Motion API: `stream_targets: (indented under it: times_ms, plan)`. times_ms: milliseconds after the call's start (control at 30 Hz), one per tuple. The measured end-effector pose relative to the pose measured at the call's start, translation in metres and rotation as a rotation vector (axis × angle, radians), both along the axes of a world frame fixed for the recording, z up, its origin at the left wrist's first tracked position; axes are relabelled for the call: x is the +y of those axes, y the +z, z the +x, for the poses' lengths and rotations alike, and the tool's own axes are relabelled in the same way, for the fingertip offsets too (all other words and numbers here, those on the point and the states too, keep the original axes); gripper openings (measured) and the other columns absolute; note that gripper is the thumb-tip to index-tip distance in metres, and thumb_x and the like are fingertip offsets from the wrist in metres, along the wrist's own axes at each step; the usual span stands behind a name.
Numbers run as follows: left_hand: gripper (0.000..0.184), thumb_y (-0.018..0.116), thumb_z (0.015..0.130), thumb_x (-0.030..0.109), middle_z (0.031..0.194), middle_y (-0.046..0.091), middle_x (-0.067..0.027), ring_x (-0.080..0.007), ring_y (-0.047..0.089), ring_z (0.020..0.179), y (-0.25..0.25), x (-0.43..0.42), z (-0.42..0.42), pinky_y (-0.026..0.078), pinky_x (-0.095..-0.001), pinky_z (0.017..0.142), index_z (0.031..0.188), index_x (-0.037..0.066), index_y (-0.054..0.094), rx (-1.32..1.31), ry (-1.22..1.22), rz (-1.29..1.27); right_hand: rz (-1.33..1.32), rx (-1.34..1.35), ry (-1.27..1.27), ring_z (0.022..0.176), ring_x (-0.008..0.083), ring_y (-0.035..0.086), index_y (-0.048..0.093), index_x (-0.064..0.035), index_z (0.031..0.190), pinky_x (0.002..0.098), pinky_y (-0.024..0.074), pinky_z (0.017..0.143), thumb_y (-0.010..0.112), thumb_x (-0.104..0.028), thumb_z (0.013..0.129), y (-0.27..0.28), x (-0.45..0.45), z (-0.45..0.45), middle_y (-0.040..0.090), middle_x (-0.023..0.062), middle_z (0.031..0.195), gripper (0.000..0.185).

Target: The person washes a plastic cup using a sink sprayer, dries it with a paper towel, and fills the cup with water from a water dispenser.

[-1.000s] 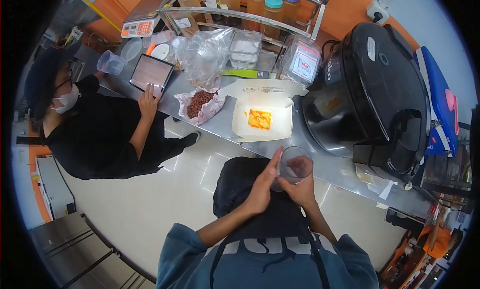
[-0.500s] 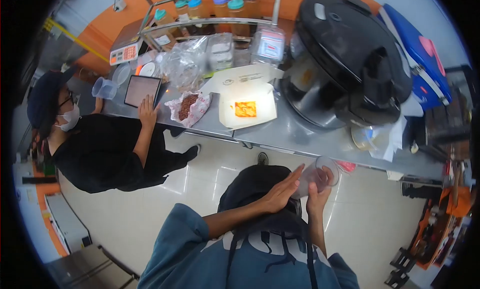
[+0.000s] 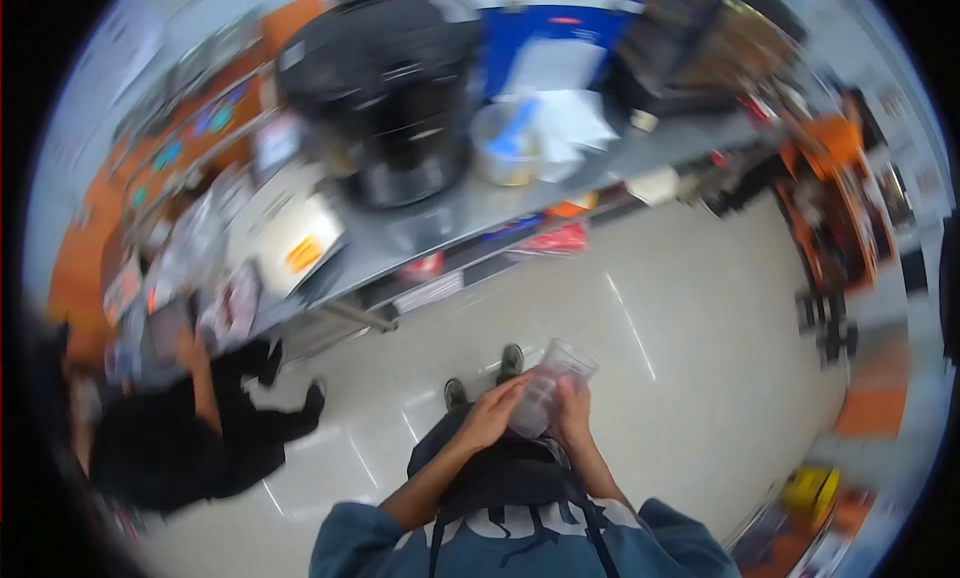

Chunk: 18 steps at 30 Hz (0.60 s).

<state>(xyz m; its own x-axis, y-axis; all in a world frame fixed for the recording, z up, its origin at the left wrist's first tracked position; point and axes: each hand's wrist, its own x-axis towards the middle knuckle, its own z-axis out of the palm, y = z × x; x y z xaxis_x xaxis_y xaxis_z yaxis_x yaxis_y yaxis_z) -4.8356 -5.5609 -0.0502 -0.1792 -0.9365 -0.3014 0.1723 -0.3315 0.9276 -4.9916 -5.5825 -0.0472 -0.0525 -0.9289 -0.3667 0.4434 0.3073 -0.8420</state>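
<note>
A clear plastic cup (image 3: 548,378), tilted, is held in front of my body over the floor. My left hand (image 3: 494,415) presses against its left side, with the fingers at the cup wall. Around its right side is my right hand (image 3: 572,410). Reddish fingers show faintly through the plastic. To the upper left, an open paper box (image 3: 285,223) with an orange-yellow piece (image 3: 304,254) in it sits on the metal table (image 3: 400,240).
A large black cooker (image 3: 385,98) stands on the table beside a blue cooler box (image 3: 545,28) and a small tub (image 3: 507,143). At the left is a person in black (image 3: 160,443) with a hand at a tablet (image 3: 170,328). Shelves (image 3: 825,223) stand at the right.
My view has swung to the right, so the table and the person now lie farther left. The cup has stayed between my hands, and my left hand now lies against its side.
</note>
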Motion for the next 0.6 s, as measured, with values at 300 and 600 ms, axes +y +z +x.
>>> stream_targets:
  times_ms: [300,600]
  plan:
    - [0.031,0.053,0.091,0.008,0.106,0.067,-0.0105,-0.0125,0.061,0.089,0.021,-0.014,-0.239,0.048,-0.0263,0.081,0.121,0.007,0.06,-0.24,-0.517,-0.329,-0.044,0.225,-0.66,0.096,0.0181,0.056,0.048,0.002,0.12,0.0317,0.0455,0.086,0.065,-0.022,0.087,-0.016,0.058,-0.238,0.058,0.0112,0.107,0.044]
    - [0.028,0.041,0.09,0.003,0.083,0.061,-0.0073,-0.0133,0.06,0.079,0.015,0.034,-0.643,0.05,-0.0284,0.076,0.11,0.001,0.06,0.052,-1.229,-0.018,-0.004,0.447,-1.583,0.097,0.0188,0.056,0.048,-0.0004,0.12,0.0343,0.0473,0.084,0.065,-0.026,0.088,0.024,0.273,-0.575,0.057,0.0088,0.106,0.045]
